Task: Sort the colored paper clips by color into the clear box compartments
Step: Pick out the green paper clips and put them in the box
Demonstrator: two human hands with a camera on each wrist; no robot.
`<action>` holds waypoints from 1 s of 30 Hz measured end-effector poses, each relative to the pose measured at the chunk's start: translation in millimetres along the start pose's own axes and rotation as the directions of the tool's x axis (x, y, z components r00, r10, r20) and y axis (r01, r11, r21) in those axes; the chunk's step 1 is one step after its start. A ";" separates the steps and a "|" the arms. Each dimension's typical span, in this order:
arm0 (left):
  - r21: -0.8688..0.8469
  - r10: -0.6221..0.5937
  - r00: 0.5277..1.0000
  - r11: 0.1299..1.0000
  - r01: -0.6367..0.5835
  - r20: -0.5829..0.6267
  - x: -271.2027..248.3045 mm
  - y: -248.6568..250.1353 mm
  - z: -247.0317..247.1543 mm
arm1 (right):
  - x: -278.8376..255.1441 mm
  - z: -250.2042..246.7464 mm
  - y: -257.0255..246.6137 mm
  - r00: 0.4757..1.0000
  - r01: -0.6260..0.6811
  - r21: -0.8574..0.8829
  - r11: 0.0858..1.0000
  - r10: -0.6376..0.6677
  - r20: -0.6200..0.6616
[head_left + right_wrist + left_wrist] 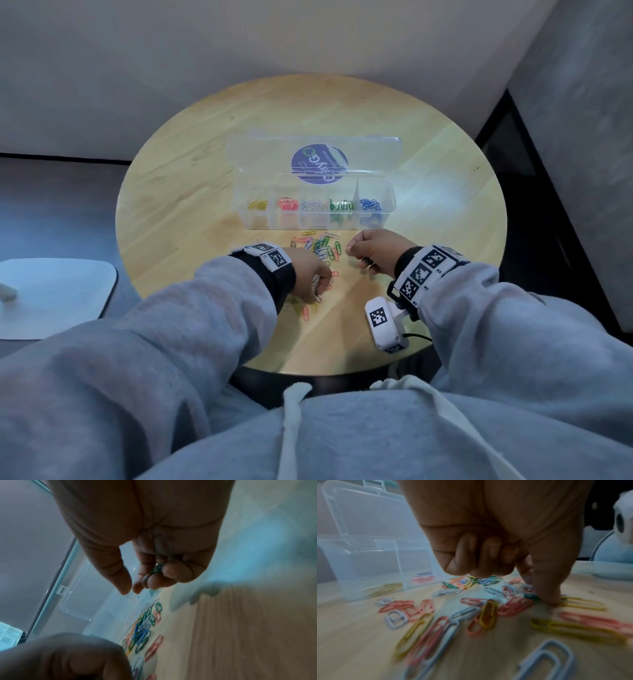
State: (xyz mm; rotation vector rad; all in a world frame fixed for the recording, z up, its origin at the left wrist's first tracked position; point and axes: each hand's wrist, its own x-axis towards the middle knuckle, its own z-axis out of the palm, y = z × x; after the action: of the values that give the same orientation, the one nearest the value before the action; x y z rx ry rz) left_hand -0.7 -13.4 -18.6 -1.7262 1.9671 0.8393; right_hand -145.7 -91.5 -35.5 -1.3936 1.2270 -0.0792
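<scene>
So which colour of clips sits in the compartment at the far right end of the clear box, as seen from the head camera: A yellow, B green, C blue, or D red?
C: in the head view the blue clips fill the rightmost compartment of the clear box, with the green clips in the compartment beside them.

Both curled hands, left hand and right hand, hover over loose paper clips before the clear box.
</scene>
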 end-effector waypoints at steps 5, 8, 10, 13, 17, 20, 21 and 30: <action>-0.058 -0.033 0.999 0.998 0.031 -0.028 1.9 -5.9 2.3 | 2.6 -2.0 0.3 1.000 -0.007 -0.107 0.994 0.005 -0.024; -0.141 -0.092 0.994 0.986 0.083 -0.053 -2.1 -15.0 1.8 | 2.2 -1.3 -1.1 0.998 0.000 -0.156 0.988 -0.009 -0.054; -0.151 -0.136 0.988 0.981 0.123 -0.075 -5.4 -22.0 -1.1 | 1.6 1.3 -3.9 0.996 0.038 -0.261 0.965 -0.058 -0.067; -0.142 -0.149 0.983 0.981 0.133 -0.106 -11.4 -25.4 -5.2 | 2.6 10.6 -8.6 0.986 0.069 -0.401 0.913 -0.124 -0.113; -0.121 -0.056 0.997 0.991 0.049 -0.058 -10.6 -13.8 -3.7 | 7.5 24.3 -15.9 0.975 0.072 -0.563 0.823 -0.177 -0.133; -0.048 -0.009 0.999 0.999 0.007 -0.049 -0.7 -4.8 1.8 | 10.2 28.1 -20.9 0.974 0.093 -0.673 0.734 -0.206 -0.090; -0.046 -0.007 0.999 0.999 0.005 -0.051 1.7 -3.3 2.9 | 11.4 28.5 -21.6 0.975 0.102 -0.684 0.722 -0.209 -0.075; -0.203 -0.072 0.996 0.977 0.059 -0.056 1.9 -14.8 5.5 | 11.0 27.2 -14.4 0.989 0.004 -0.742 0.670 -0.113 -0.097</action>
State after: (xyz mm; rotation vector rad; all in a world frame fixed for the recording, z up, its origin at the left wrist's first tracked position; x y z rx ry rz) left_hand 12.9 -12.2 -26.6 -1.9421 1.9096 1.0011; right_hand -114.0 -84.3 -38.8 -2.1728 1.3963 0.3337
